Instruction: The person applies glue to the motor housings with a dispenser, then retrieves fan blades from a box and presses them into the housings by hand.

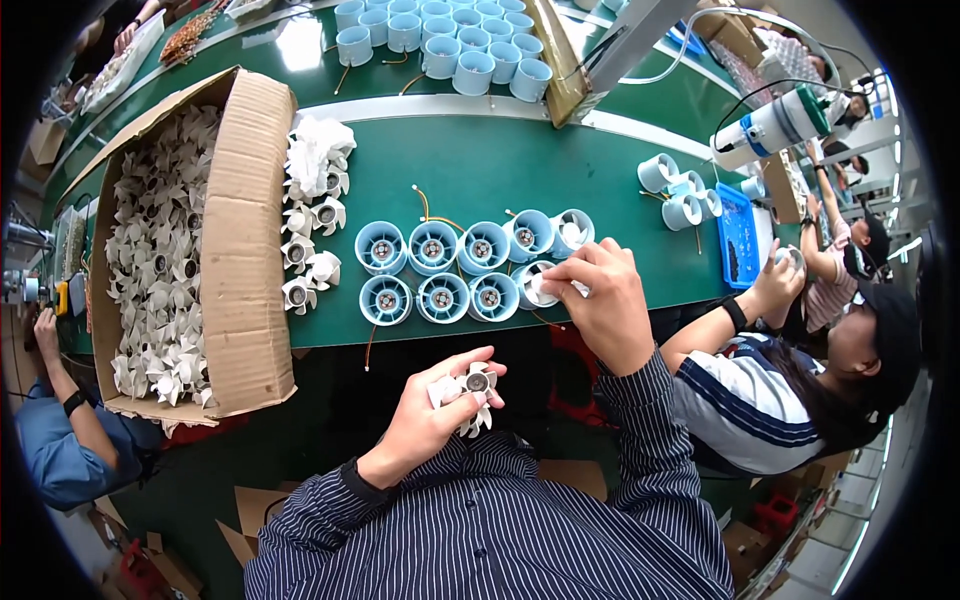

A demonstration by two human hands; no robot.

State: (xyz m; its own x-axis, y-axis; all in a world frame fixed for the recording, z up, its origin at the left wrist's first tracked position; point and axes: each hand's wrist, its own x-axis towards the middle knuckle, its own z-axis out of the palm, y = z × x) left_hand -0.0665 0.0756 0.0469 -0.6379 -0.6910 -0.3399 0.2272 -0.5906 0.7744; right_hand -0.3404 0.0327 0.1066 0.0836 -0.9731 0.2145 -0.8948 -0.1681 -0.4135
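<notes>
My left hand (pixel 430 405) is closed around a few white fan impellers (pixel 477 382), held below the table's front edge. My right hand (pixel 610 305) is pinched at the right end of the front row, with a bit of white impeller showing under its fingers. Just beside those fingertips is a light-blue round housing (pixel 526 296) with a white impeller in it, partly hidden by the hand. Another impeller (pixel 573 231) sits in the back row's rightmost housing. The other housings in the two rows (pixel 434 246) show spoked interiors, and some trail thin coloured wires.
On the left stands a cardboard box (pixel 250 250) full of impellers; loose impellers (pixel 325 215) lie beside it. More housings (pixel 440 50) fill the far side. To the right are some housings (pixel 682 210), a blue tray (pixel 738 235) and a co-worker (pixel 770 400) close by.
</notes>
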